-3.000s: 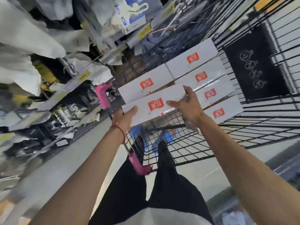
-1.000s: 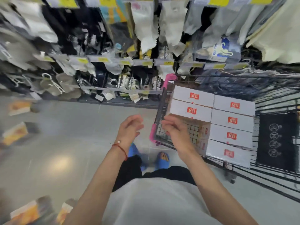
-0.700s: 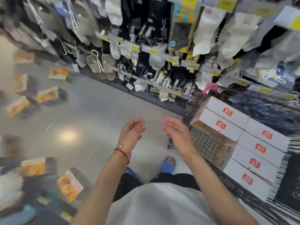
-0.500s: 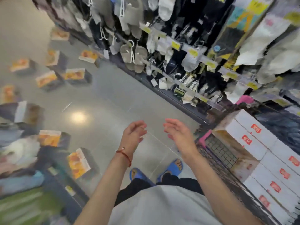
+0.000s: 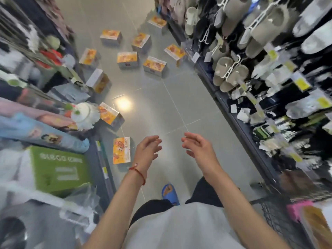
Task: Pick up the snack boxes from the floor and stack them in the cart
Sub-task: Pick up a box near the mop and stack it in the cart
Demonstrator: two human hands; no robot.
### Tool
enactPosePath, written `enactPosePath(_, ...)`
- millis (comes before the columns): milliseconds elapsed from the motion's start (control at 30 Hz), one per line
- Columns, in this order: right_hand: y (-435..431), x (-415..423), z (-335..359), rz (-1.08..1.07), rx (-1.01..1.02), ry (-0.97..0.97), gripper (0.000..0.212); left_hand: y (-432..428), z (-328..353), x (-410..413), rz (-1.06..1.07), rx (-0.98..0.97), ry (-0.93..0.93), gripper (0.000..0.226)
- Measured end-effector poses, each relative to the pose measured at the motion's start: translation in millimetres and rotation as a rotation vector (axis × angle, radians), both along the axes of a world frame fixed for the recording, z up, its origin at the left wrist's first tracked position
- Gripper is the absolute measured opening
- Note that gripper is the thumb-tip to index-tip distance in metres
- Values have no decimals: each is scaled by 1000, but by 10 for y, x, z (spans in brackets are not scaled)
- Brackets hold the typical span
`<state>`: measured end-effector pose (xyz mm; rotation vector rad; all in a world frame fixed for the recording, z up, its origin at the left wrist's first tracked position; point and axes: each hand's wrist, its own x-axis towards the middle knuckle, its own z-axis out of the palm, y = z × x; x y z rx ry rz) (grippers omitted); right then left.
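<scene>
Currently the left hand [image 5: 147, 150] and right hand [image 5: 199, 150] are hovering, grips apart and empty. Snack boxes [image 5: 128, 59] are lying scattered across the floor [image 5: 179, 105]; stepping forward carelessly is risking tripping on the nearest box [image 5: 121, 150].

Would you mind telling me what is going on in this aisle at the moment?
A person stands in a shop aisle with the left hand and right hand both empty, fingers relaxed, held out in front. Several snack boxes lie scattered on the floor; the nearest box lies just left of the left hand in the view. A corner of the wire cart shows at lower right. No box is being held.
</scene>
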<state>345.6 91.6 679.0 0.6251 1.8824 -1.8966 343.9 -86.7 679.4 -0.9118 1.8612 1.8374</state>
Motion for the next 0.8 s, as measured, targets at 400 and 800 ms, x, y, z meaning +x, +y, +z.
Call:
enactPosePath(400,-893,-1526,-294,421,-26,-80,24,-659,-290,-677,475,-3,-92,15)
enactPosePath(800,-1673,-2726,-292,949,73,-135,23,-814,-296,-1040,969,33,-158,24)
